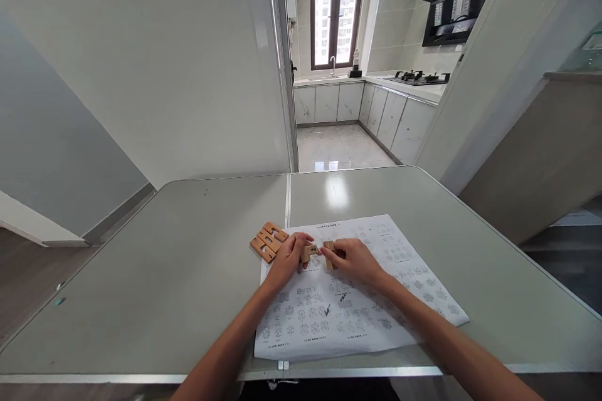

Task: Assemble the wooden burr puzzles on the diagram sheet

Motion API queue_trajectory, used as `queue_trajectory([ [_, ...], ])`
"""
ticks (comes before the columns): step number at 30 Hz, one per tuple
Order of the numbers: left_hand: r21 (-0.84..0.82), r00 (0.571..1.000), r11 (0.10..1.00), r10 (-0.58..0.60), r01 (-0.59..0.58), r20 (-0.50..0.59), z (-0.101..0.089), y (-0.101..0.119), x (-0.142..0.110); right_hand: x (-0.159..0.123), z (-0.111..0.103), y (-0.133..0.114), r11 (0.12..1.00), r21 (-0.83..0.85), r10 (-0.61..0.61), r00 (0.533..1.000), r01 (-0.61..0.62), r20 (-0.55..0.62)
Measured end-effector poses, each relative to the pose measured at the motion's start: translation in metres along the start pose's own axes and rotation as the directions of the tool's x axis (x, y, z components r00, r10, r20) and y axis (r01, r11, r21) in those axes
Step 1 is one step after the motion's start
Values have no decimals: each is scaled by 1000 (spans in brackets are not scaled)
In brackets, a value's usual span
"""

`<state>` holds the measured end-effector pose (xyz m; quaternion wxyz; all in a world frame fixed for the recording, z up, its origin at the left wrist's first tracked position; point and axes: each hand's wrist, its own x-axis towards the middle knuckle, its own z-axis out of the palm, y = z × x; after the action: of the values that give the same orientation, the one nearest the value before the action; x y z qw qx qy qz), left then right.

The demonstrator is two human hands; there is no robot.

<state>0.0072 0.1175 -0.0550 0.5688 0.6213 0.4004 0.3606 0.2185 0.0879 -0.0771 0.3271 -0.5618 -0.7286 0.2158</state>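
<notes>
My left hand (290,257) is closed around a few small wooden puzzle pieces (305,255), one of which bears a dark number like a 3. Just to the right, my right hand (352,258) pinches another wooden puzzle piece (328,255), held close to the left hand's pieces with a narrow gap between. Both hands are over a large printed paper sheet (348,332) covered with small line drawings and two dark tick marks. Beside the left hand lie several flat wooden pieces with cut-out holes (267,241), partly over the sheet's corner.
The grey-green folding table (164,301) has a seam down its middle and a metal edge. Small bits, one teal (59,301), lie near its left edge. Past the far edge are a sliding door and a kitchen with a stove (418,78).
</notes>
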Motion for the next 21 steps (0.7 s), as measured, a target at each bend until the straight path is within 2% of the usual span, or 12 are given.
queue_trajectory([
  [5,85,998,995,63,-61,-30,2,1,-4,-1,0,-2,999,-41,6,999,-4,48],
  [16,202,999,979,29,-23,-29,3,2,-5,1,0,-3,992,-87,101,992,-94,74],
  [19,258,998,965,58,-46,-36,3,4,-5,1,-1,-4,993,-34,116,990,-114,74],
  [21,278,996,959,77,-63,-41,3,4,-5,0,-4,-6,993,65,94,995,-95,16],
])
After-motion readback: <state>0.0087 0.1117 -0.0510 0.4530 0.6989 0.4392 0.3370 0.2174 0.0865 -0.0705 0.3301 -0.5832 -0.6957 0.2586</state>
